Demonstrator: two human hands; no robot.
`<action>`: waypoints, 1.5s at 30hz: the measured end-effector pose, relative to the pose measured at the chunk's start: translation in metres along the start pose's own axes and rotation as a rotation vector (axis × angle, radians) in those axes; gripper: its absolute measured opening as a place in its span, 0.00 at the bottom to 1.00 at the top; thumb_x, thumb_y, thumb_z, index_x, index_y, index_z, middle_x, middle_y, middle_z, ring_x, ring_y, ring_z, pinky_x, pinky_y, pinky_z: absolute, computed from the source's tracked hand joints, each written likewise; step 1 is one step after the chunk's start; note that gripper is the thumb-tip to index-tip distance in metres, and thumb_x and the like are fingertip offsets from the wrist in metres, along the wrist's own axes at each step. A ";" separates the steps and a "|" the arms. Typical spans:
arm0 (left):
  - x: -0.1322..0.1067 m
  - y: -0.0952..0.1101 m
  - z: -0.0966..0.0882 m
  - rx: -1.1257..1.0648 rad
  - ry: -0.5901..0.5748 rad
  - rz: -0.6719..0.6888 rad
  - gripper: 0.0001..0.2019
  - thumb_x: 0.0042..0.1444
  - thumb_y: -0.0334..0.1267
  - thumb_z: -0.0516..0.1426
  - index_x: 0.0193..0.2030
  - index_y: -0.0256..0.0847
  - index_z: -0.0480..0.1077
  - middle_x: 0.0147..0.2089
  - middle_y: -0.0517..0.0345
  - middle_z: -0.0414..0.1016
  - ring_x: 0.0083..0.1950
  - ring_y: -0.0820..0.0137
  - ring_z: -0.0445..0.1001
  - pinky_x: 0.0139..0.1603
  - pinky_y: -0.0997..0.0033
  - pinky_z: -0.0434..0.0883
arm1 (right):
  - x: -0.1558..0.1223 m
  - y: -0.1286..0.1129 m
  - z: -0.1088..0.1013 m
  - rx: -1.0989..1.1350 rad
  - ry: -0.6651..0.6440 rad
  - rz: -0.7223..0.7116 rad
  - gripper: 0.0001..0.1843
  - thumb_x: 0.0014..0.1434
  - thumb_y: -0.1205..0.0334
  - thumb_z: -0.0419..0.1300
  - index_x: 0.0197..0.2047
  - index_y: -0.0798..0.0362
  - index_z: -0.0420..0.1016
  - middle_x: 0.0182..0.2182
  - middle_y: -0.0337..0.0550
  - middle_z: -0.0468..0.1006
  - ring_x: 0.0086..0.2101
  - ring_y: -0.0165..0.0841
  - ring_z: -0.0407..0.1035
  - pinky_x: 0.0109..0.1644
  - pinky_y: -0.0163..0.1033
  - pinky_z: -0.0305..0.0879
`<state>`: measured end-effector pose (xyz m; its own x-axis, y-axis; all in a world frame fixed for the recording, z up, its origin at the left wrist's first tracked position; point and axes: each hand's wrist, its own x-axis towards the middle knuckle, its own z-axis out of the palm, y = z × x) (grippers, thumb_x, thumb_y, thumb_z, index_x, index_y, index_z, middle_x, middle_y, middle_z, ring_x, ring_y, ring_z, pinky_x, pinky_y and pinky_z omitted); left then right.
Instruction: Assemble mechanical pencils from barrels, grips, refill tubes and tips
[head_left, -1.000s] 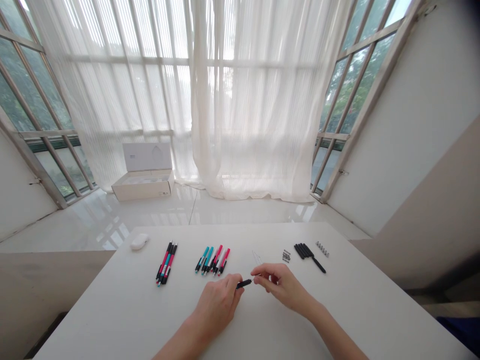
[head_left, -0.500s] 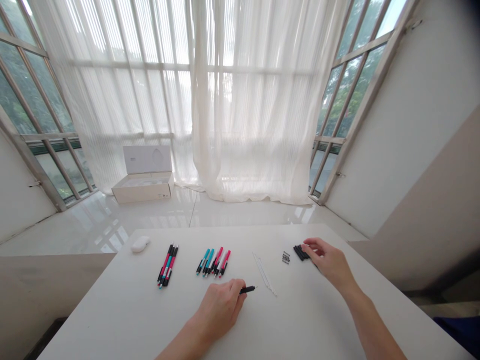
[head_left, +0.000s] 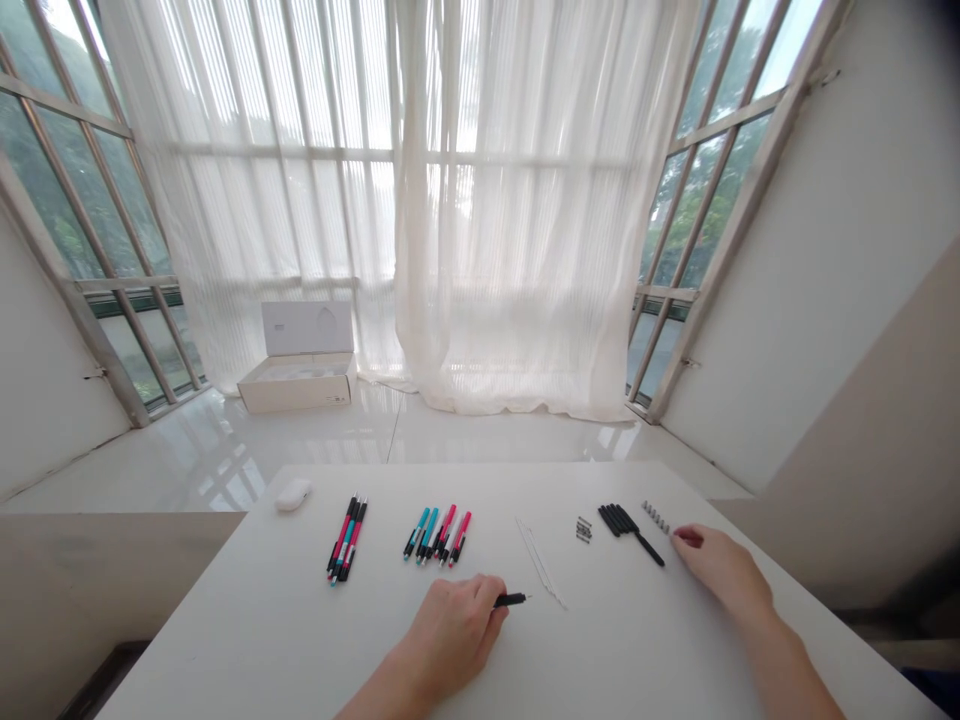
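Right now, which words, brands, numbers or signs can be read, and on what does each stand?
No text is readable.
Front of the box: dark marks, too small.
Lid: faint marks, too small.
Pens and coloured barrels: any print too small to tell.
Black pen part in left hand: none visible.

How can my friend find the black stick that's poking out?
On the white table, look left of the right hand for some black sticks. The poking-out stick juts nearest that hand, while its neighbours lie side by side.
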<state>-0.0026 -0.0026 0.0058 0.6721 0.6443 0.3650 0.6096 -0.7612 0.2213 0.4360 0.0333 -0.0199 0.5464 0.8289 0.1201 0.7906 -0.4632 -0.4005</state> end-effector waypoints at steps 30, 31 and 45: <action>0.001 -0.007 0.009 0.034 0.153 -0.069 0.05 0.66 0.35 0.49 0.40 0.42 0.64 0.34 0.59 0.76 0.30 0.70 0.74 0.27 0.73 0.63 | -0.146 -0.186 0.011 0.419 -0.573 -0.830 0.19 0.64 0.56 0.49 0.26 0.54 0.73 0.19 0.36 0.71 0.22 0.28 0.60 0.27 0.32 0.56; 0.001 -0.007 0.009 0.031 0.155 -0.080 0.05 0.66 0.34 0.49 0.39 0.42 0.64 0.33 0.59 0.75 0.29 0.70 0.74 0.27 0.73 0.63 | -0.146 -0.186 0.012 0.420 -0.587 -0.825 0.18 0.63 0.58 0.50 0.26 0.54 0.73 0.20 0.36 0.72 0.22 0.28 0.61 0.27 0.32 0.56; 0.001 -0.006 0.004 -0.052 0.082 -0.064 0.05 0.63 0.37 0.51 0.43 0.42 0.64 0.36 0.57 0.75 0.32 0.68 0.74 0.29 0.73 0.65 | -0.151 -0.191 0.014 0.459 -0.576 -0.805 0.17 0.63 0.57 0.52 0.26 0.54 0.72 0.20 0.35 0.71 0.23 0.27 0.61 0.29 0.32 0.57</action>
<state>-0.0039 0.0025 0.0007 0.5944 0.6855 0.4205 0.6264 -0.7226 0.2923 0.1989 0.0006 0.0260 -0.3912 0.9144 0.1038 0.6146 0.3436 -0.7101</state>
